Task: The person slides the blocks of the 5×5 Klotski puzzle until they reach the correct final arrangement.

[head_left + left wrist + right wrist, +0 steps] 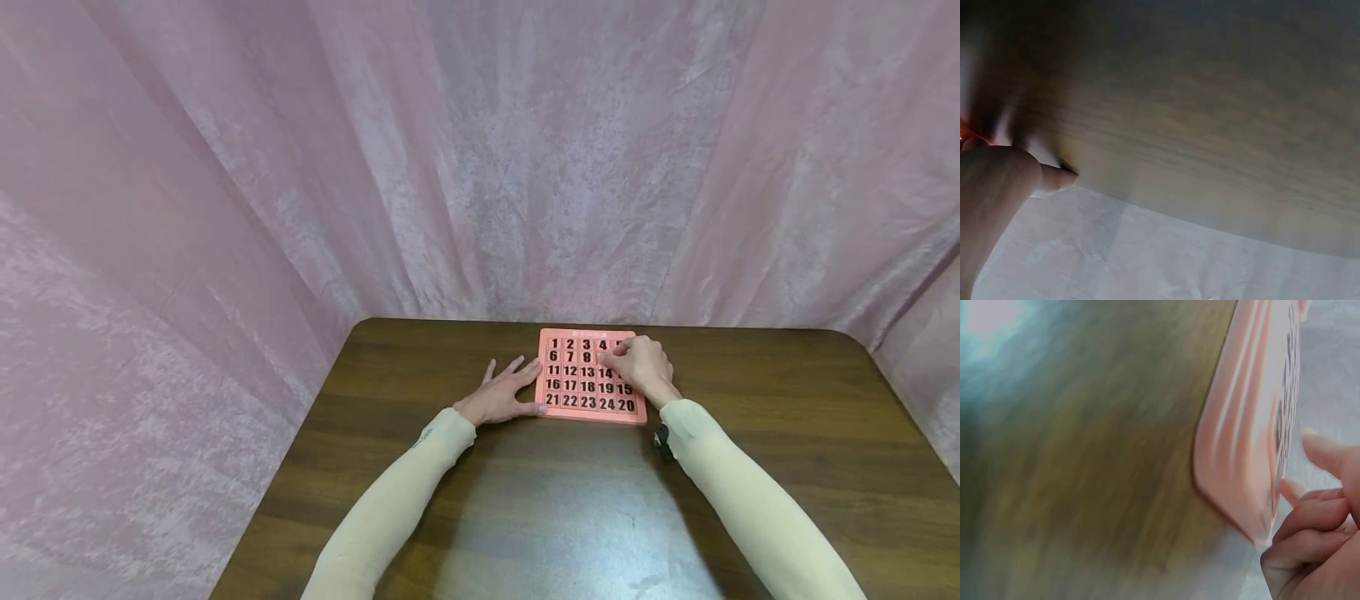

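A pink number sliding puzzle [592, 419] lies flat near the table's far edge, its tiles printed with black numbers. My left hand [501, 400] rests at its left side, fingers spread and straight, with fingertips and thumb right at the frame's edge. Over the upper right tiles is my right hand [643, 367], index fingertip at the second row, just right of the 8; it hides tiles there. In the right wrist view, thumb [1325, 450] and index finger stand apart beside the puzzle's rounded frame [1235, 462], the other fingers curled. The left wrist view shows only part of the left hand [1004, 181].
A dark brown wooden table [420, 358] with rounded far corners carries the puzzle. Pink velvet curtain [525, 167] hangs behind the table and along its left side. Light glares off the tabletop's front middle. A dark round object [662, 442] sits at the right wrist.
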Motion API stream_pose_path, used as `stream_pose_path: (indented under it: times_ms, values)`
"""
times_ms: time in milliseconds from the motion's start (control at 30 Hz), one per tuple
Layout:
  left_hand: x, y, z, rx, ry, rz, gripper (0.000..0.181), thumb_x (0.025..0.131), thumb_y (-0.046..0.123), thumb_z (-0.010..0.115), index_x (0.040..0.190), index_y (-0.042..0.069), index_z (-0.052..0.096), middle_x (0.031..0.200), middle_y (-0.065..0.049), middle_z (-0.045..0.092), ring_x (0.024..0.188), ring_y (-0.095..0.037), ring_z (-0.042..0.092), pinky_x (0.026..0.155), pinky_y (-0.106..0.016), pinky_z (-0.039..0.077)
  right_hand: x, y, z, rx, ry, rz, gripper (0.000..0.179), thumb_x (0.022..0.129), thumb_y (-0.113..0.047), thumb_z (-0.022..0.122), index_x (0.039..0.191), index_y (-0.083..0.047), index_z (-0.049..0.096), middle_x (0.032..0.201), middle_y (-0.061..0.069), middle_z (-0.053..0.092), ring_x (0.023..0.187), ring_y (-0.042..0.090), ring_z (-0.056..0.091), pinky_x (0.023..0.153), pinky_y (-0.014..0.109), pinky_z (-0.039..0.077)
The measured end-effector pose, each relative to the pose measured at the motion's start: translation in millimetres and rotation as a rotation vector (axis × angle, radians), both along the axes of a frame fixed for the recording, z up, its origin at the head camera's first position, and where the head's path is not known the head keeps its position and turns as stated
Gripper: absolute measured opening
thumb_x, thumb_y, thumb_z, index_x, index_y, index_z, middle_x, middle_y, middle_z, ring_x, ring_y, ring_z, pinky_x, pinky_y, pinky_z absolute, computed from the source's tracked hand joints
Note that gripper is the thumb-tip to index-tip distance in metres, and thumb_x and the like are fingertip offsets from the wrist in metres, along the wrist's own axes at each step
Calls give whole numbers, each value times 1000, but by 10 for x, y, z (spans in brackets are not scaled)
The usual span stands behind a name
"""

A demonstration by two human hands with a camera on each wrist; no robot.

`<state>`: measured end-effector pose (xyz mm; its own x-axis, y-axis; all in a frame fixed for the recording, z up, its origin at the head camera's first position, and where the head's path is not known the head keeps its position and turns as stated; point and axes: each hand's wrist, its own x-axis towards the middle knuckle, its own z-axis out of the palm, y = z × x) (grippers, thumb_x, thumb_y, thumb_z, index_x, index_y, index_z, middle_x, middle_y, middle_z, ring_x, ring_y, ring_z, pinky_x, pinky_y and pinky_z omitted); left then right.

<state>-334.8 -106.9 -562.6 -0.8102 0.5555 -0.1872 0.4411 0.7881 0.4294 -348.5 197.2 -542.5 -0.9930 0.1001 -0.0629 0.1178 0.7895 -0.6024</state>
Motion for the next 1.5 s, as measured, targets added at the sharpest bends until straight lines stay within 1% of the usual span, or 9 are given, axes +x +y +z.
stream_pose_path:
  times_ms: [167, 300, 467, 600, 700, 767, 967, 1067, 1500]
  values:
    - [-12, -12, -25, 35, -35, 6, 98, 101, 69, 65, 176, 29, 16, 185, 10, 14, 175, -22, 5, 136, -69, -9, 16, 100, 5, -23, 9, 17, 33, 103, -34, 74, 116, -4, 81, 105, 18, 78, 86, 28, 67, 64, 35, 43]
    - [-6, -12, -9, 22, -18, -2, 98, 101, 69, 65, 176, 28, 18, 184, 9, 16, 175, -23, 7, 136, -70, -7, 13, 183, 8, -25, -14, 42, 25, 103, -24, 73, 115, -4, 80, 108, 18, 77, 91, 31, 66, 68, 37, 44]
    - [4, 4, 15, -6, -2, -2, 95, 102, 66, 64, 176, 29, 17, 185, 9, 17, 175, -22, 8, 136, -69, -4, 44, 298, -5, -47, -10, 53, 29, 103, -20, 71, 127, -4, 78, 124, 24, 75, 101, 35, 66, 78, 43, 48]
    - [1, 38, 17, -13, -4, -1, 95, 103, 66, 65, 176, 30, 17, 185, 9, 16, 175, -22, 8, 137, -68, -4, 53, 413, -36, -92, -9, 53, 44, 103, -18, 72, 144, -2, 69, 91, 16, 72, 79, 27, 60, 71, 38, 45]
    - [-6, 69, 57, -31, -5, -8, 95, 102, 66, 66, 176, 29, 19, 184, 9, 18, 175, -24, 10, 137, -69, -1, 45, 497, -72, -135, -37, 69, 55, 104, -21, 71, 155, -3, 60, 68, 1, 55, 63, 18, 50, 64, 33, 40]
    - [-17, 104, 108, -67, 1, -9, 95, 101, 65, 68, 176, 28, 23, 184, 8, 20, 174, -25, 13, 137, -70, 1, 42, 543, -103, -177, -59, 83, 56, 107, -23, 68, 159, -7, 56, 64, -2, 53, 57, 16, 50, 60, 32, 41]
    - [-40, 314, 260, -184, 137, 5, 76, 103, 56, 70, 168, 23, 46, 181, 0, 33, 168, -31, 32, 134, -74, 9, 33, 560, -171, -269, -97, 108, 55, 112, -23, 61, 165, -11, 50, 63, -2, 52, 47, 13, 53, 50, 30, 46]
    - [-71, 468, 254, -171, 179, 10, 68, 107, 55, 65, 165, 24, 51, 183, -5, 30, 167, -34, 32, 134, -75, 12, 13, 526, -170, -283, -104, 102, 55, 111, -22, 62, 164, -11, 50, 65, -1, 53, 47, 12, 54, 49, 30, 48]
    - [-229, 1040, 167, -152, 202, -52, 63, 108, 61, 57, 164, 33, 52, 185, -8, 22, 170, -36, 20, 133, -72, 15, 35, 547, -157, -307, -131, 61, 53, 111, -22, 63, 163, -15, 53, 67, -1, 54, 47, 11, 54, 49, 29, 49]
